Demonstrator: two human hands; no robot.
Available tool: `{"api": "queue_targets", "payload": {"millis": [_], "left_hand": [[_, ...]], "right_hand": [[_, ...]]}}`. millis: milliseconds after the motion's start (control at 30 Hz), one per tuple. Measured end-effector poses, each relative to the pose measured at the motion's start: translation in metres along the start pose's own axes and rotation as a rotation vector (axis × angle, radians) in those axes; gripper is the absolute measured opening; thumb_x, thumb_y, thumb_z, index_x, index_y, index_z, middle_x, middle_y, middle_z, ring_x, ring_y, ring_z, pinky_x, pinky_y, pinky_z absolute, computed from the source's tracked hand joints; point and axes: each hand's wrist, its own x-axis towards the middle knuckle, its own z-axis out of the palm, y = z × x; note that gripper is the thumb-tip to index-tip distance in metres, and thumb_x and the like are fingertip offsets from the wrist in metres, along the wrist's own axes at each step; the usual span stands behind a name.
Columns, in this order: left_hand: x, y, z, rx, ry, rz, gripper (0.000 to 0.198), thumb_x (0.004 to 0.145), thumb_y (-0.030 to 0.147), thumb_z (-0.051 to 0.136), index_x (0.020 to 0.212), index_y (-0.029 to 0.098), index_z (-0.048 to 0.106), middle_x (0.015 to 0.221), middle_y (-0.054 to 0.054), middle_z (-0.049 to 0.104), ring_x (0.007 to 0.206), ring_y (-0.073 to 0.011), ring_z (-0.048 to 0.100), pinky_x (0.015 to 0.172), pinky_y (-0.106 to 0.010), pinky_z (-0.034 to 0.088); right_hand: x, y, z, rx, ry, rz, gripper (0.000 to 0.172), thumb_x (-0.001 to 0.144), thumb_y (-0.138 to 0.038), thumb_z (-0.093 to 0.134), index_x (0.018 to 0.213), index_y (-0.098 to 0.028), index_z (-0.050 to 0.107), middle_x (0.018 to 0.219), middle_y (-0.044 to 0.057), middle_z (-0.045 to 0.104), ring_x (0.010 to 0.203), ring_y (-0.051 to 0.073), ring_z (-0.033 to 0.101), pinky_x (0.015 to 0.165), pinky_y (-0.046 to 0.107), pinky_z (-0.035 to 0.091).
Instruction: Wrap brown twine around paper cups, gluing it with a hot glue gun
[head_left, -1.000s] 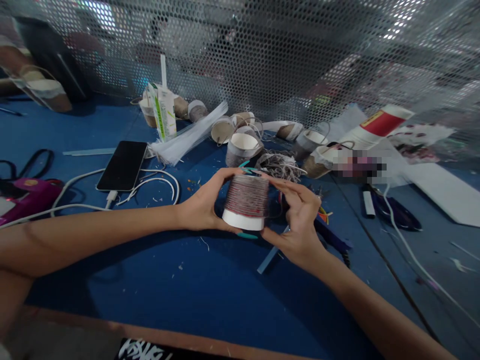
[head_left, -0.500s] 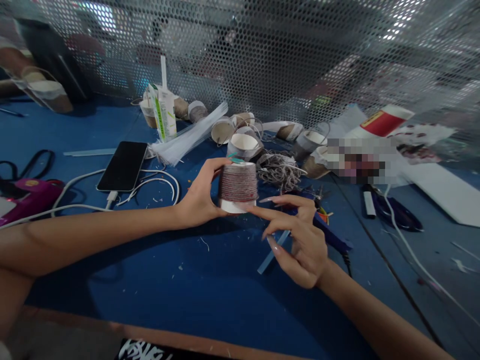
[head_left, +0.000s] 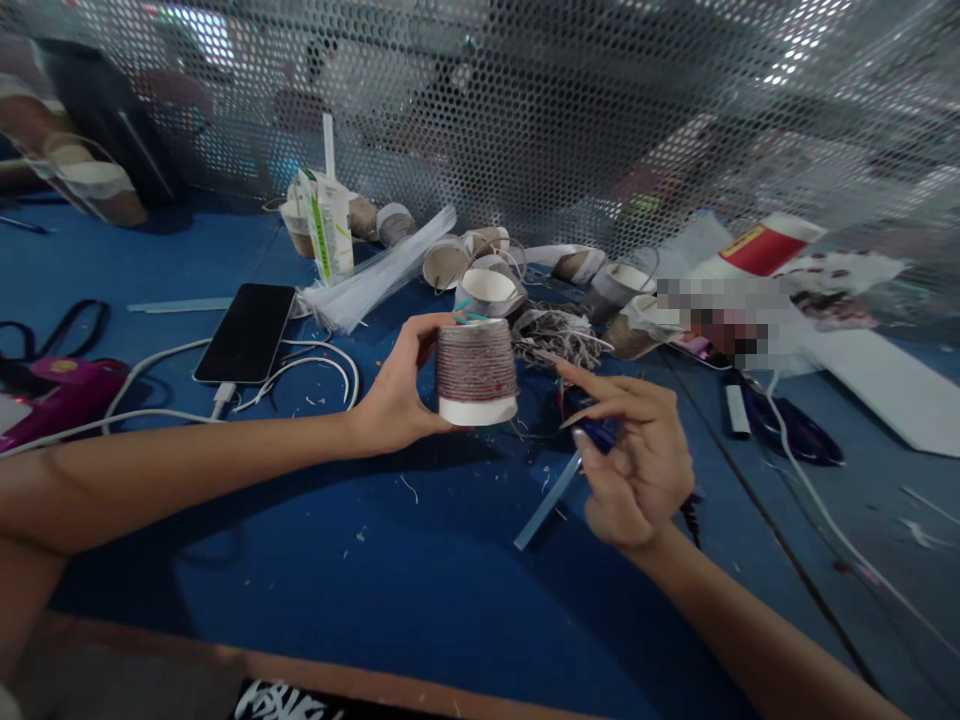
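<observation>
My left hand (head_left: 401, 385) is closed around an upside-down paper cup (head_left: 478, 411), thumb at its rim and fingers at its base. Grey and reddish yarn (head_left: 477, 365) winds round most of the cup, with a white band bare at the bottom. Teal strands (head_left: 471, 312) stick up by the cup's top. To the right of the cup, my right hand (head_left: 637, 450) pinches a thin yarn end that runs from the cup's lower edge. Behind that hand lies a dark blue glue gun (head_left: 596, 430), partly hidden. A tangle of grey yarn (head_left: 562, 335) rests behind the cup.
Several small cups (head_left: 487, 290) stand at the back before a perforated metal screen (head_left: 525, 120). A phone (head_left: 246, 332) on a white cable and a magenta glue gun (head_left: 67, 390) lie left. A glue stick (head_left: 549, 503) lies in front; scissors (head_left: 795, 425) lie right.
My right hand has drawn away from the cup to the right, its fingers now pinched together with the yarn end. The left hand still holds the cup in nearly the same place.
</observation>
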Motion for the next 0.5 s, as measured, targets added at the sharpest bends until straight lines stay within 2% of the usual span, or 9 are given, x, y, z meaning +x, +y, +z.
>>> {"api": "queue_targets", "payload": {"millis": [67,133,300,500], "left_hand": [[0.0,-0.001,0.0,-0.016,0.008,0.01,0.084,0.066,0.041,0.088,0.131,0.025,0.038,0.133,-0.012,0.048,0.127,-0.0275,0.056,0.111,-0.047,0.049],[0.0,-0.004,0.001,-0.022,0.026,0.029,0.085,0.064,0.043,0.089,0.131,0.025,0.038,0.134,-0.012,0.046,0.128,-0.0278,0.055,0.111,-0.047,0.049],[-0.001,-0.01,0.001,0.035,0.1,0.052,0.09,0.063,0.045,0.09,0.132,0.026,0.036,0.136,-0.012,0.041,0.131,-0.0282,0.05,0.11,-0.046,0.05],[-0.001,-0.012,0.001,0.066,0.122,0.105,0.088,0.065,0.045,0.088,0.134,0.029,0.034,0.136,-0.011,0.04,0.134,-0.0277,0.048,0.113,-0.048,0.047]], "right_hand": [[0.001,-0.006,-0.003,-0.065,-0.081,-0.111,0.012,0.081,-0.016,0.053,0.09,-0.024,0.054,0.117,0.009,0.073,0.11,0.03,0.063,0.089,0.049,0.047],[0.002,-0.01,-0.004,-0.078,-0.109,-0.165,0.011,0.081,-0.013,0.051,0.088,-0.022,0.054,0.115,0.01,0.074,0.106,0.029,0.066,0.087,0.048,0.048],[-0.004,-0.008,-0.002,0.021,-0.03,-0.129,0.017,0.081,-0.011,0.052,0.092,-0.021,0.06,0.088,0.005,0.075,0.08,0.022,0.07,0.07,0.039,0.053],[-0.007,-0.005,-0.001,0.065,0.009,-0.045,0.021,0.082,-0.01,0.051,0.097,-0.023,0.06,0.07,-0.001,0.061,0.055,0.013,0.057,0.048,0.028,0.046]]}}
